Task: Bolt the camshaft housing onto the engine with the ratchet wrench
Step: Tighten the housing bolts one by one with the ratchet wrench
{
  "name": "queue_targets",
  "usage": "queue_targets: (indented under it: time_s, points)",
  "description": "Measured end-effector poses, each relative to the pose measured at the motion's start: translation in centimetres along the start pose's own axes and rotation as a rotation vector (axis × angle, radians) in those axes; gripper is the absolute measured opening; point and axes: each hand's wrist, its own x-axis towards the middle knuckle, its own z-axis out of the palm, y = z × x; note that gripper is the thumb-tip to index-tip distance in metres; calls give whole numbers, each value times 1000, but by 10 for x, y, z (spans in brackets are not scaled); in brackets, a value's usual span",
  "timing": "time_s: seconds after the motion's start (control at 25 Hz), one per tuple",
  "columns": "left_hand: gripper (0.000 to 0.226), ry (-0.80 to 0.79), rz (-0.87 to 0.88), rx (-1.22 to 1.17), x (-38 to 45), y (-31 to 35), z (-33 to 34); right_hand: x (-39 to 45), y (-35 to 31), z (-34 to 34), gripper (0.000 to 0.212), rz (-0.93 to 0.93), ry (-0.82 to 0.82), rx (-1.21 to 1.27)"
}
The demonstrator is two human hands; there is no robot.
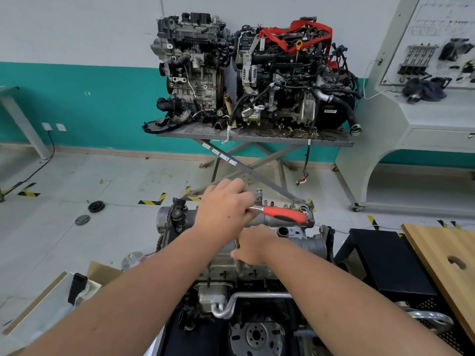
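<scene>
Camshaft housing (303,240) sits atop the engine (244,273) just below the hands. Right hand (253,244) pinches a slim metal rod, perhaps an extension; beyond, left hand (225,209) curls over the ratchet wrench (282,214) head. Its red handle lies free, so the socket could tip off the bolt

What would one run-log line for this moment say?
step: bolting camshaft housing | left hand: over head of ratchet wrench | right hand: gripping a metal extension bar | bolt seating: hidden
</scene>
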Motion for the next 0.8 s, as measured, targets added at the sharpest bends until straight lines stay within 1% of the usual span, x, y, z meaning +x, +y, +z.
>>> queue_targets:
  time_s: [0.08,0.12,0.16,0.2,0.24,0.28,0.36,0.4,0.44,0.48,0.52,0.6,0.64,0.72,0.8]
  points:
    - [36,245,-94,-131,-6,-2,14,1,1,-1,27,10,10,-22]
    - [43,305,-165,-164,-8,0,20,-1,-3,-1,28,-10,35,-76]
    - [48,326,-227,-212,-10,4,25,-1,-5,-2,29,-42,40,-112]
    - [48,330,-285,-300,-12,8,28,1,-3,-3,30,-60,40,-45]
    - [44,325,-334,-437,-14,11,30,3,-2,-2,31,-96,81,21]
    - [37,321,-363,-585,-17,14,32,1,-3,-5,32,-93,110,120]
    - [27,367,-440,-815,-19,21,36,-4,0,-9,28,-123,52,67]
    - [27,384,-544,-961,-16,25,38,-4,-1,-8,31,-99,-9,-1]
    - [29,402,-687,-1149,-12,30,39,-5,-3,-7,34,-97,-26,-74]
    - [33,397,-830,-1316,-7,32,39,-5,-3,-8,35,-72,-53,-70]
    - [38,369,-935,-1463,-4,32,38,-4,-2,-9,36,-65,-73,-72]
    - [49,272,-1048,-1669,-1,23,35,-2,-2,-9,39,-46,-100,-39]
    - [50,224,-1091,-1731,-1,15,31,0,0,-9,39,-30,-99,-4]
    - [45,109,-1184,-1773,2,2,22,2,2,-7,38,3,-84,10]
    - [37,-51,-1205,-1692,6,-8,14,3,0,-6,34,10,-66,-22]
